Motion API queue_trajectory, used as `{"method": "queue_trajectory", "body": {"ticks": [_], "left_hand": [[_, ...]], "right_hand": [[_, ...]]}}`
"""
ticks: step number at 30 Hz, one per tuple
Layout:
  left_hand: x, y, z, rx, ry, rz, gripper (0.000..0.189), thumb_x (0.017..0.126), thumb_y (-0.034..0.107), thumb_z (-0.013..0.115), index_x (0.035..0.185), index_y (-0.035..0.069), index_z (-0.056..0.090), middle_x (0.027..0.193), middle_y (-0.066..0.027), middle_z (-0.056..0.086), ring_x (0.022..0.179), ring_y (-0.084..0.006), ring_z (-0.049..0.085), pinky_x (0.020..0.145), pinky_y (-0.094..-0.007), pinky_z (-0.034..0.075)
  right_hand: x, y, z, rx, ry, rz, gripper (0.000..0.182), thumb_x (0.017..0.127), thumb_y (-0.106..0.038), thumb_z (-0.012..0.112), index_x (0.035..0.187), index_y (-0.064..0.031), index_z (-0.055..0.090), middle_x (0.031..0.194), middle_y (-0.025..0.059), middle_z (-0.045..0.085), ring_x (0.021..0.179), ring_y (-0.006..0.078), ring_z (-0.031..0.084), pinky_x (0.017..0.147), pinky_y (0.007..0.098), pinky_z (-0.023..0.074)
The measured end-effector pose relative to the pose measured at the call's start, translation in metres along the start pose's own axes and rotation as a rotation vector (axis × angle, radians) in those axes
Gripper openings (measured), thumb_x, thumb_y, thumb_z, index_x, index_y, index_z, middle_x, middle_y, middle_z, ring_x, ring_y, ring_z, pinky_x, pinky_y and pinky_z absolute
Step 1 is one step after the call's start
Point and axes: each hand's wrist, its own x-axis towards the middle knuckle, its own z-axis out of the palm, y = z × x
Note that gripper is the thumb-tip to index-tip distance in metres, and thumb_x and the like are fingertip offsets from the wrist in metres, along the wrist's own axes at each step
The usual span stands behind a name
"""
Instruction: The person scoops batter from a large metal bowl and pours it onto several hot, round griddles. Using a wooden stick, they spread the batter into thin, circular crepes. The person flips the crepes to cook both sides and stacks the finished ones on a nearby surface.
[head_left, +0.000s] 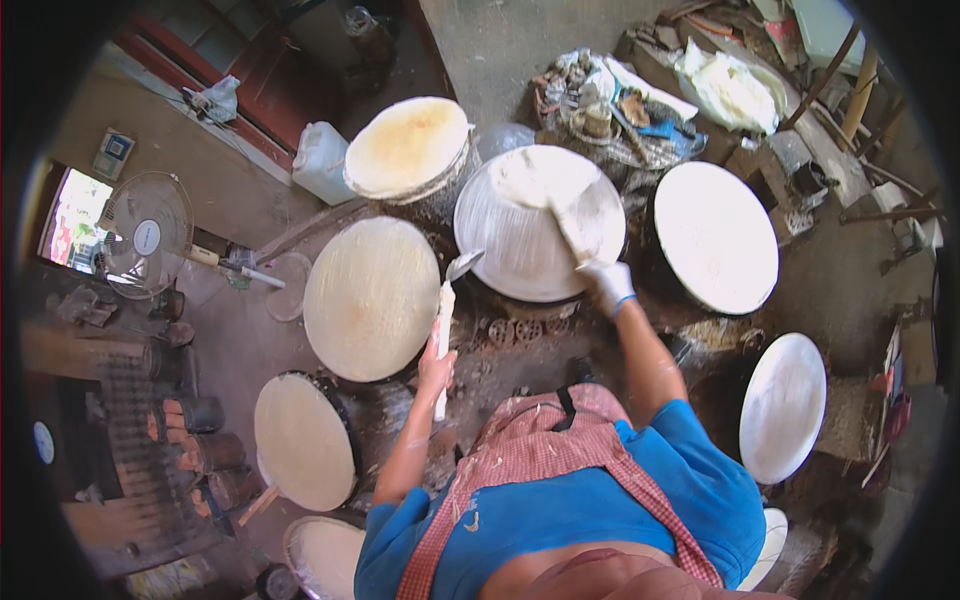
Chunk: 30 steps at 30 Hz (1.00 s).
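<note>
My left hand (435, 369) grips the pale handle of a metal ladle (464, 265), whose bowl hangs between two round griddles. In a white glove, my right hand (609, 285) holds the handle of a spreading tool (564, 231) over the middle griddle (517, 262). White, wet-looking batter (544, 176) covers the far part of that griddle, and the tool's far end is hard to make out in it. Streaks of white mark the nearer metal. To the left, a griddle (371, 300) carries a thin cream-coloured sheet. A white-topped griddle (716, 236) stands to the right.
Behind stands a griddle with a browned sheet (409, 146), beside a plastic jug (322, 161). More griddles curve round me, one cream-topped (304, 442) and one greyish (782, 409). A standing fan (147, 236) is at far left. Clutter (615, 112) fills the back right.
</note>
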Motion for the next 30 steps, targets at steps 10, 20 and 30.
{"method": "queue_trajectory", "body": {"ticks": [10,20,30], "left_hand": [[-0.02,0.012,0.022,0.107,0.14,-0.042,0.075,0.074,-0.001,0.05,0.135,0.036,0.026,0.052,-0.0025,0.044,0.037,-0.0098,0.038,0.033,-0.0256,0.034],[-0.016,-0.03,0.032,0.236,0.249,0.049,0.075,0.072,-0.002,0.051,0.136,0.027,0.026,0.1,-0.0105,0.059,0.05,-0.0154,0.05,0.046,-0.0283,0.043],[-0.084,-0.012,0.066,-0.39,0.203,-0.229,0.078,0.077,-0.002,0.047,0.138,0.029,0.011,0.052,0.0009,0.037,0.036,-0.0089,0.035,0.03,-0.0252,0.029]], "right_hand": [[0.031,-0.092,-0.064,0.349,-0.12,0.563,0.029,0.073,-0.017,0.063,0.101,-0.0085,0.062,0.042,-0.0028,0.04,0.03,0.0075,0.033,0.029,0.0231,0.0225],[0.104,-0.079,-0.097,0.182,-0.393,0.501,0.039,0.075,-0.02,0.061,0.111,-0.0072,0.057,0.042,-0.0017,0.04,0.03,0.0083,0.032,0.028,0.0237,0.0237],[0.152,-0.073,-0.111,0.327,-0.482,0.492,0.034,0.075,-0.021,0.061,0.107,-0.0085,0.06,0.042,-0.0027,0.037,0.03,0.0075,0.031,0.028,0.0228,0.0216]]}}
